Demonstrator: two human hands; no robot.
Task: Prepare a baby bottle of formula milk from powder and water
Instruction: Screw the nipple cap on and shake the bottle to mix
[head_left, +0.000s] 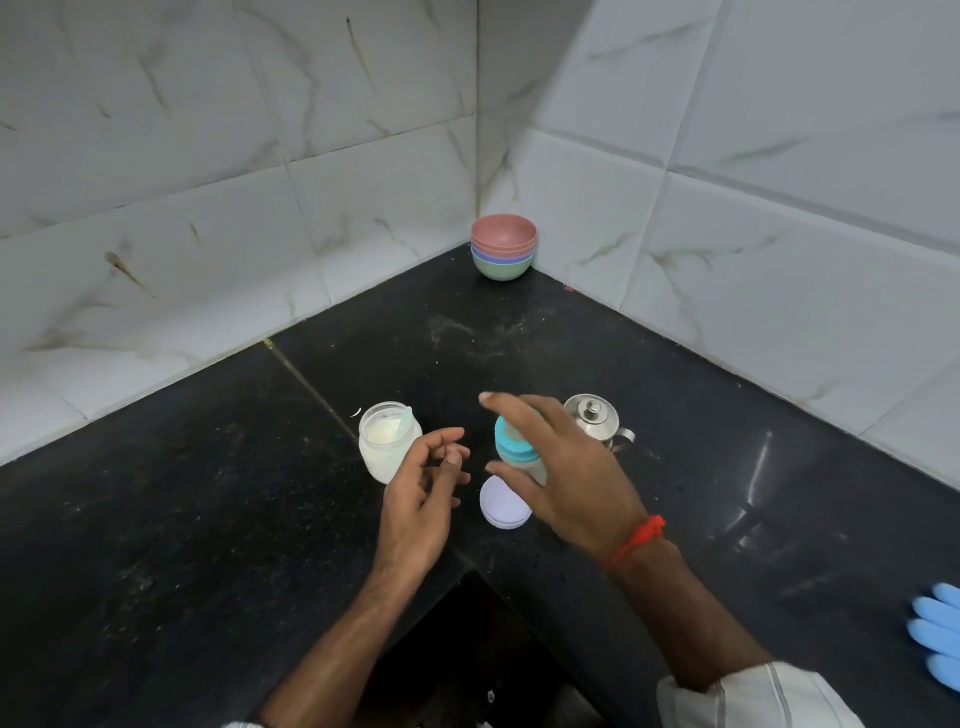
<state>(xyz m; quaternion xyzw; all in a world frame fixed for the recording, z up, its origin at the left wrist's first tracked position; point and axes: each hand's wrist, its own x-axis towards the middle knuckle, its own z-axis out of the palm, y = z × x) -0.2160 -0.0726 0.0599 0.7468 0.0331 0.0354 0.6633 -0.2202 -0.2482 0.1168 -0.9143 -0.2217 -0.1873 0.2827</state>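
Two bare hands hover over the black stone tabletop (208, 519). Right hand (566, 467), fingers spread, curves around the blurred clear baby bottle with a blue collar (514, 447); whether it grips is unclear. Left hand (421, 499) is loosely curled, empty, beside the open glass jar of white powder (382, 447). A lilac round lid (504, 504) lies between them, a steel kettle (597, 415) behind.

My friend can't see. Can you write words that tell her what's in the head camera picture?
Two bare hands hover over a black corner counter: the right hand reaches over a blue-capped baby bottle, and the left hand is empty beside an open jar of white powder with a scoop inside. A round white lid, a steel kettle and stacked bowls sit nearby.
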